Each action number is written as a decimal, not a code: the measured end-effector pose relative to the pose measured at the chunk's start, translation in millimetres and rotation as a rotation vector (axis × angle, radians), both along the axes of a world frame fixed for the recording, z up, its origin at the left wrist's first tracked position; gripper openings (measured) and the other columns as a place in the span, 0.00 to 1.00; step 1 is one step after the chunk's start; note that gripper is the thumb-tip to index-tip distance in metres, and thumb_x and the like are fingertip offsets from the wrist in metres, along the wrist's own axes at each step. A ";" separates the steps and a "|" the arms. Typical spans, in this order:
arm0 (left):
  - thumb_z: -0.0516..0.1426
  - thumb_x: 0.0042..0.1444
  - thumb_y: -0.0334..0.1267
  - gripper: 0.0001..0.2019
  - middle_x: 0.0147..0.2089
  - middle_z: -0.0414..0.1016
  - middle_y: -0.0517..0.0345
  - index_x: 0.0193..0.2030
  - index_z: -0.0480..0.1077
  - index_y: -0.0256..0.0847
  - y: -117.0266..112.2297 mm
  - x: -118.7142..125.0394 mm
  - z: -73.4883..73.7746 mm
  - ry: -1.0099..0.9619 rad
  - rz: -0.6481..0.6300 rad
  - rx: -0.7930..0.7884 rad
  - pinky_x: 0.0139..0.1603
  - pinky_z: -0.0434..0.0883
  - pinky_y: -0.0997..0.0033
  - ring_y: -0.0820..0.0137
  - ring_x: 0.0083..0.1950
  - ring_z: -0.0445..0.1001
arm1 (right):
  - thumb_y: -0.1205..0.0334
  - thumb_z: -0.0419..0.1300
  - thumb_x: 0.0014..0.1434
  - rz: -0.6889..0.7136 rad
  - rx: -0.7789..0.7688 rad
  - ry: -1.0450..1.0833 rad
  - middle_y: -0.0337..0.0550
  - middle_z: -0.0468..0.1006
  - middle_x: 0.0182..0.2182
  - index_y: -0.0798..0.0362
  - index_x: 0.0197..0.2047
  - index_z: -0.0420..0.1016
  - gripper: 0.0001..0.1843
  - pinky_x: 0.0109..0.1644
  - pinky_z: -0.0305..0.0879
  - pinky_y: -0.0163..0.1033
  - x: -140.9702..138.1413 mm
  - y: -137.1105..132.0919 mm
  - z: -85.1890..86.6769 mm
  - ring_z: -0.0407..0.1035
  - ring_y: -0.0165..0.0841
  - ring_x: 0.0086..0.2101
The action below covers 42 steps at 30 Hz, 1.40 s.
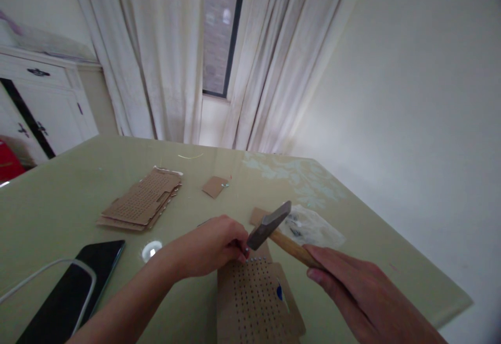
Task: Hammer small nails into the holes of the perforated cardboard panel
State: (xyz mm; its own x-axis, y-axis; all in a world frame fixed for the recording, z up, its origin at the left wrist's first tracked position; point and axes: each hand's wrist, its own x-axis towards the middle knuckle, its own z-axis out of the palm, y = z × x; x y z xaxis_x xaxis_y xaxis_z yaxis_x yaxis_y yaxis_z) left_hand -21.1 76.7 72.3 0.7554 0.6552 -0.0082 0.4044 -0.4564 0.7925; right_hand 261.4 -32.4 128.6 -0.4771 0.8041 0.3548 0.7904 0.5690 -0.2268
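Note:
A cardboard sheet [254,297] dotted with rows of small holes lies flat near the table's front edge. My left hand [209,247] rests at the sheet's far left corner, its fingers pinched on a small nail I can barely make out. My right hand [352,289] grips the wooden handle of a hammer [274,229]. The grey hammer head hangs just above the pinched fingers and the sheet's top edge.
A stack of similar perforated cardboard [143,200] lies at the left, with a small cardboard scrap [214,186] behind. A clear plastic bag [313,226] with small parts sits at the right. A black phone [68,292] with a white cable lies front left. The green table [58,192] ends at the right.

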 end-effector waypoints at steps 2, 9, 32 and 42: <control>0.62 0.57 0.26 0.08 0.38 0.87 0.60 0.36 0.82 0.42 0.0 0.4 -0.7 0.002 0.005 0.000 0.44 0.69 0.73 0.64 0.43 0.83 | 0.56 0.53 0.79 -0.033 0.000 0.032 0.41 0.89 0.39 0.46 0.54 0.77 0.12 0.37 0.81 0.36 0.3 -1.1 0.9 0.85 0.37 0.34; 0.62 0.58 0.28 0.07 0.37 0.85 0.61 0.37 0.82 0.43 0.6 1.8 2.9 0.006 -0.028 0.033 0.46 0.69 0.73 0.64 0.42 0.80 | 0.56 0.50 0.80 0.009 -0.080 -0.010 0.44 0.89 0.42 0.46 0.53 0.76 0.14 0.39 0.82 0.40 -0.8 -4.4 -9.3 0.86 0.40 0.36; 0.59 0.54 0.24 0.11 0.38 0.86 0.54 0.30 0.78 0.43 -8.6 7.1 6.4 0.113 0.029 0.156 0.45 0.70 0.69 0.60 0.44 0.83 | 0.57 0.53 0.79 -0.032 -0.100 -0.101 0.42 0.89 0.37 0.47 0.52 0.80 0.14 0.38 0.81 0.38 -4.6 -10.8 -12.5 0.85 0.38 0.32; 0.61 0.56 0.27 0.09 0.43 0.87 0.49 0.38 0.81 0.44 -14.5 11.4 4.8 0.151 0.077 0.185 0.50 0.73 0.64 0.55 0.49 0.83 | 0.56 0.51 0.80 -0.033 -0.049 -0.076 0.46 0.90 0.41 0.48 0.56 0.79 0.15 0.39 0.84 0.39 -3.6 -15.9 -10.5 0.86 0.39 0.34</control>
State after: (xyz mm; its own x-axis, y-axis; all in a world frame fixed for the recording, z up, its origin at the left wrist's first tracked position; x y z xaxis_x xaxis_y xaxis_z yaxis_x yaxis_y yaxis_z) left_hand -9.7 62.3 77.1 0.7026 0.7116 0.0083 0.5511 -0.5515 0.6262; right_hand 257.7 -48.3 118.0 -0.4737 0.8353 0.2790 0.8246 0.5320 -0.1925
